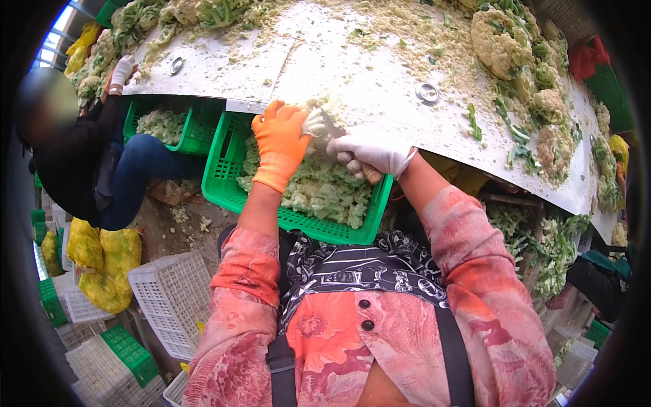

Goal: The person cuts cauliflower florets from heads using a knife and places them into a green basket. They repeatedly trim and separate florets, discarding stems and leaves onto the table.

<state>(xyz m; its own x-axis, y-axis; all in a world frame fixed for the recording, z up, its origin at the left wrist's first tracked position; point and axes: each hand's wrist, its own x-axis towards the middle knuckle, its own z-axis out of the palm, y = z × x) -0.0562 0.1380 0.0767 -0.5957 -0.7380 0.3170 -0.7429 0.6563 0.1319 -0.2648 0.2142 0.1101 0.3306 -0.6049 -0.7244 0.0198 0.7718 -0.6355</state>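
Note:
My left hand [279, 140], in an orange glove, grips a piece of cauliflower [316, 122] by the table's edge, its pale stems showing past my fingers. In a white glove, my right hand [374, 151] is closed around the handle of a knife [330, 123]. The dark blade meets the cauliflower piece, and a wooden handle end [373, 175] shows below my fingers. Beneath both hands stands a green plastic crate [325, 231] holding many cut cauliflower florets [330, 196].
Cauliflower crumbs litter the white tabletop [351, 102]. Whole cauliflower heads [501, 46] are piled at the right. A person [76, 147] sits at the left beside another green crate [196, 135]. White crates [173, 300] and yellow net bags [104, 264] stand on the floor.

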